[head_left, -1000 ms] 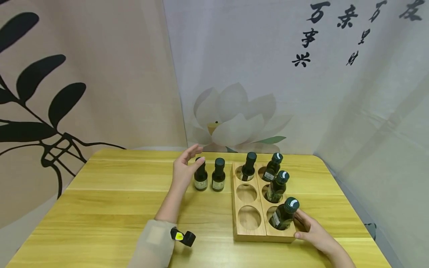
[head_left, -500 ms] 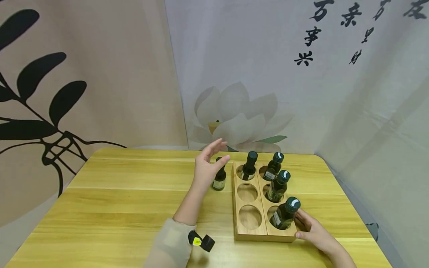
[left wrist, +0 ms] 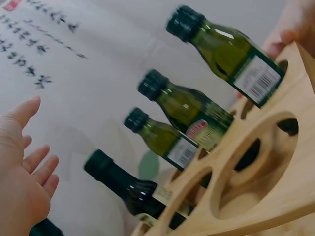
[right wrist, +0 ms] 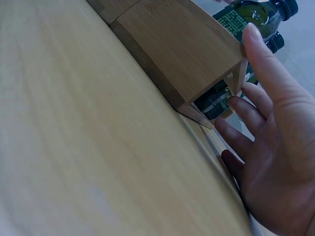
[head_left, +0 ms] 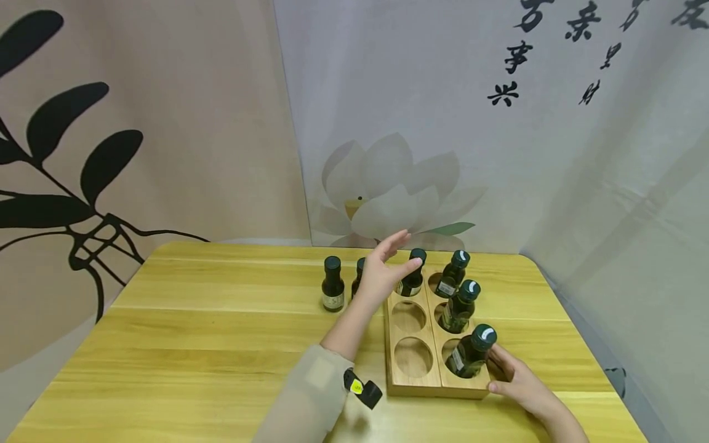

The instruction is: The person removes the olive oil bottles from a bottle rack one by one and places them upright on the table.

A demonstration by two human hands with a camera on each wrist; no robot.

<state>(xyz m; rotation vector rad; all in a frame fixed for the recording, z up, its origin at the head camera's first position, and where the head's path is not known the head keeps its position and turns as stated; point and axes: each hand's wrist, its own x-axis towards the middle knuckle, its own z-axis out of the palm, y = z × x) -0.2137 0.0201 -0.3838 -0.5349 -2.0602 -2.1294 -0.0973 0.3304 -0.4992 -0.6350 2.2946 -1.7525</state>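
My left hand (head_left: 379,277) is raised at the back left of the wooden bottle rack (head_left: 412,391), thumb and fingers spread, with nothing in it. In the head view it partly covers a dark narrow-necked bottle (head_left: 411,285) standing in that back hole. The left wrist view shows the hand (left wrist: 24,167) apart from this dark bottle (left wrist: 123,184). My right hand (head_left: 520,384) holds the rack's front right corner, thumb at the front and fingers bent along the side, beside the nearest green glass bottle (head_left: 471,352). Two more green bottles fill the right row behind it.
Two dark bottles stand on the table left of the rack: one in full view (head_left: 333,286), the other (head_left: 357,280) partly behind my left hand. The left row's middle hole (head_left: 408,317) and front hole (head_left: 413,357) hold no bottle. A printed cloth (head_left: 221,123) hangs behind the table.
My left hand has moved right, from the leftmost bottle past the second one to the rack's back left bottle, staying spread. The right hand, rack and bottles keep their places.
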